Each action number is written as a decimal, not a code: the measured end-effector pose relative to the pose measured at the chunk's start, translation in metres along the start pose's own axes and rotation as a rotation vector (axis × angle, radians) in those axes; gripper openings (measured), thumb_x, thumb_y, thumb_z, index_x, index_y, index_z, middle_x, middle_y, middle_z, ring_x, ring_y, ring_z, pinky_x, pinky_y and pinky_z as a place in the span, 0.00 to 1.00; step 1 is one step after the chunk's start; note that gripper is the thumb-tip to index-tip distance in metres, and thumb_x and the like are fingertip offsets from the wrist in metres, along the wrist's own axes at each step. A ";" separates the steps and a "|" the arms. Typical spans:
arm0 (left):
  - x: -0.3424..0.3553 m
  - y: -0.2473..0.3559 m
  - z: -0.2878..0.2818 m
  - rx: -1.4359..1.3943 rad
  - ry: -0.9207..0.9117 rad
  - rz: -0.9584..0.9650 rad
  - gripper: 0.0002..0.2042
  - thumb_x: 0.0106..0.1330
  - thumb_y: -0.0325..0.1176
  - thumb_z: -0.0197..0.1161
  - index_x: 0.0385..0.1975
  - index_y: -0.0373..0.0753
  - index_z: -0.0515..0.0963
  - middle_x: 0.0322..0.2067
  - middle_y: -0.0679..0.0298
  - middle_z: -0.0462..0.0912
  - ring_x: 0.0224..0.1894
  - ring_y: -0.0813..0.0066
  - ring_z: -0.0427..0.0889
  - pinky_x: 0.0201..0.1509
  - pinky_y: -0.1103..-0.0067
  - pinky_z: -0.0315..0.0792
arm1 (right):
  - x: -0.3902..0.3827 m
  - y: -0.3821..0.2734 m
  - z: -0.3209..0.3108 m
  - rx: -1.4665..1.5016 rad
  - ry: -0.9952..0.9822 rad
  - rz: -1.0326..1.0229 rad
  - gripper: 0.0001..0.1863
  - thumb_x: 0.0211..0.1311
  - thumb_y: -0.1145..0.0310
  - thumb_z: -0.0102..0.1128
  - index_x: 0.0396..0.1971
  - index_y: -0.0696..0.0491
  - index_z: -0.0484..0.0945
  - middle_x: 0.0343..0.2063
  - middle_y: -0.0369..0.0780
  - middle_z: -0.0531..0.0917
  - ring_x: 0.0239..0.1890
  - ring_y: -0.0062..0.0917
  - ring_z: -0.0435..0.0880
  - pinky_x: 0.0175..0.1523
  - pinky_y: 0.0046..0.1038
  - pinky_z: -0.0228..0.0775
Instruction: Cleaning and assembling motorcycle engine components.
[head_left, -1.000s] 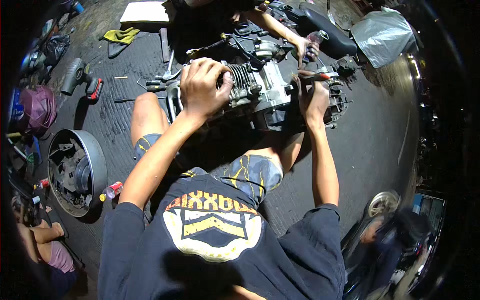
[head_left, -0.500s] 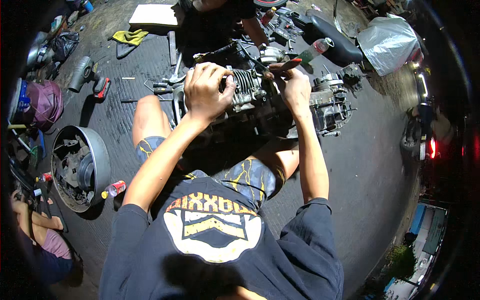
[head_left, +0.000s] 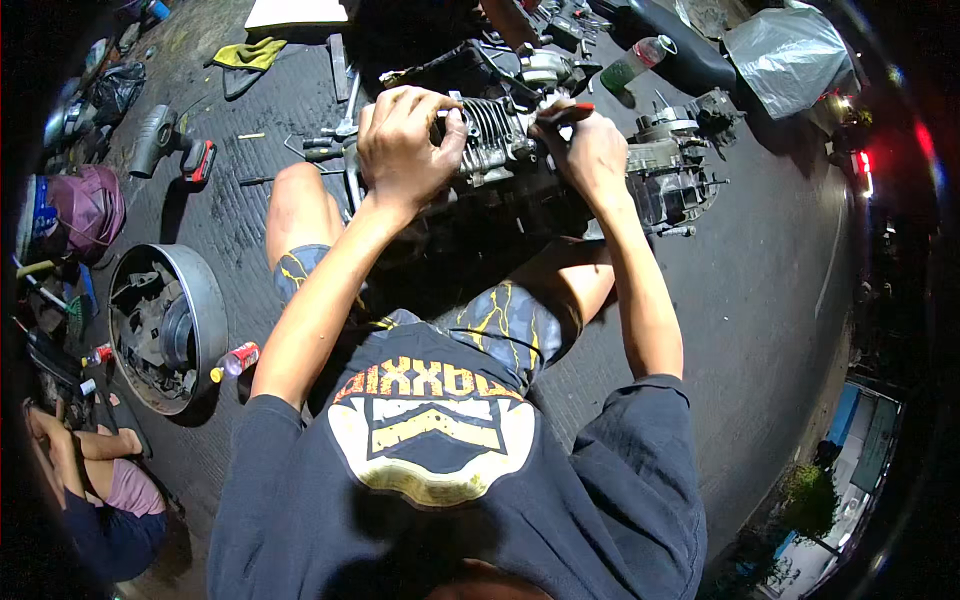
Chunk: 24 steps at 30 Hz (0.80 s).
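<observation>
A motorcycle engine with a finned metal cylinder [head_left: 488, 135] lies in front of my knees. My left hand [head_left: 408, 145] curls its fingers and thumb around the cylinder's left end. On the cylinder's other side, my right hand [head_left: 592, 150] is closed on a small dark tool with a red end [head_left: 584, 107]. The tool's working end is hidden among my fingers and the engine parts, so I cannot tell its exact kind. To the right of that hand extends the engine's crankcase [head_left: 665, 155].
A cordless power tool [head_left: 172, 148], a wheel rim holding parts [head_left: 215, 330] and a drink bottle [head_left: 236, 360] are on the left. A green-tinged bottle [head_left: 635, 62] stands beyond the engine. Hand tools [head_left: 325, 150] lie by my left knee. Another person [head_left: 110, 490] sits lower left.
The whole view has shifted, so the engine sits higher in the picture. My right hand has turned the red-ended tool lower against the engine. My left hand keeps its place on the cylinder.
</observation>
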<state>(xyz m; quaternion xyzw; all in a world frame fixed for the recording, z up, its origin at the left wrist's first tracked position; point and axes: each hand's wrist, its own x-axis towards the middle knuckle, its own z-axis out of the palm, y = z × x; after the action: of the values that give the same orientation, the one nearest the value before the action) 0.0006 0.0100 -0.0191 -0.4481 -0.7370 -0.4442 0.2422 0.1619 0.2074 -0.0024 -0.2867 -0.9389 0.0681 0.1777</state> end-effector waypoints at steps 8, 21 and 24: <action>0.000 0.000 -0.009 -0.046 -0.015 -0.047 0.04 0.58 0.36 0.67 0.31 0.46 0.84 0.35 0.67 0.85 0.47 0.64 0.82 0.51 0.68 0.72 | -0.017 -0.030 -0.058 0.139 -0.231 0.047 0.16 0.56 0.54 0.74 0.37 0.50 0.88 0.32 0.46 0.89 0.39 0.45 0.89 0.44 0.42 0.79; -0.002 0.002 -0.007 -0.055 0.006 -0.067 0.05 0.56 0.35 0.67 0.31 0.46 0.85 0.34 0.67 0.85 0.46 0.64 0.82 0.49 0.69 0.72 | 0.001 -0.007 -0.008 -0.002 0.082 -0.251 0.12 0.59 0.61 0.70 0.41 0.46 0.85 0.32 0.41 0.88 0.35 0.43 0.87 0.39 0.39 0.77; 0.000 -0.001 -0.004 -0.056 0.038 -0.061 0.04 0.57 0.35 0.67 0.30 0.47 0.84 0.34 0.67 0.85 0.44 0.64 0.82 0.47 0.70 0.71 | -0.017 -0.014 -0.026 0.008 -0.097 -0.060 0.13 0.60 0.57 0.71 0.40 0.48 0.86 0.29 0.44 0.88 0.31 0.43 0.88 0.36 0.39 0.76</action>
<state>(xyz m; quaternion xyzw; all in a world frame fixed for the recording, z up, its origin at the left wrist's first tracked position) -0.0002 0.0065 -0.0175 -0.4237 -0.7329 -0.4801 0.2299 0.1773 0.1869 0.0205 -0.2539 -0.9544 0.0803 0.1350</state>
